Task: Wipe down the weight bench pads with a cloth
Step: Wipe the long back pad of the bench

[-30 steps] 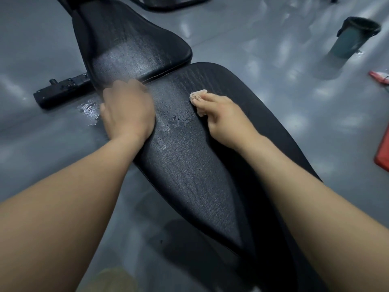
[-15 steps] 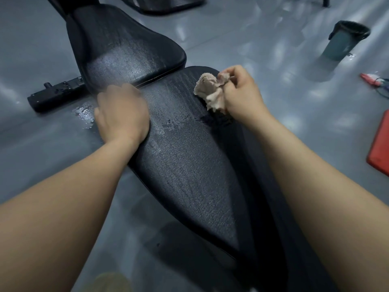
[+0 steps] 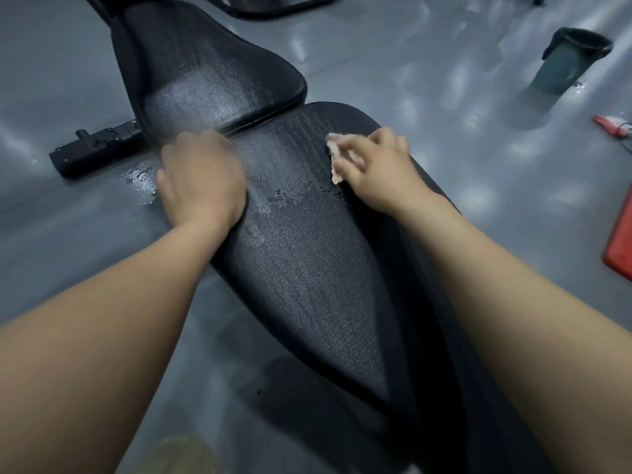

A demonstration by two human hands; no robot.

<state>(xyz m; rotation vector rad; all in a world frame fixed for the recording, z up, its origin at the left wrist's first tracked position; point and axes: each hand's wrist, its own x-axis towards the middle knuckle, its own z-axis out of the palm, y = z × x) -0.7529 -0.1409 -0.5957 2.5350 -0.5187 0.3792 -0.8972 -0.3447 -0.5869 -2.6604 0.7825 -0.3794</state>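
Grey glossy floor (image 3: 444,80) round bench. Risk, as I judge it: cloth (image 3: 337,159) bunched small, may skip wet smears mid-pad; damp surface could let bracing left hand (image 3: 201,179) slide. Cloth pale, frayed, crumpled, on near pad (image 3: 307,268) toward its 1 o'clock corner, pinched in curled fingers of right hand (image 3: 379,169). Left hand rests on 9 o'clock edge; fingers blurred, I cannot tell their set. Puddle (image 3: 142,177) on floor further out at 9 o'clock.

Wet black bench pad (image 3: 307,285) beneath pale cloth (image 3: 337,162)

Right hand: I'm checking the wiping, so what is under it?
A beige cloth, held against the black bench pad. Only its edge shows beyond the right hand; the rest, and the pad beneath, is covered.
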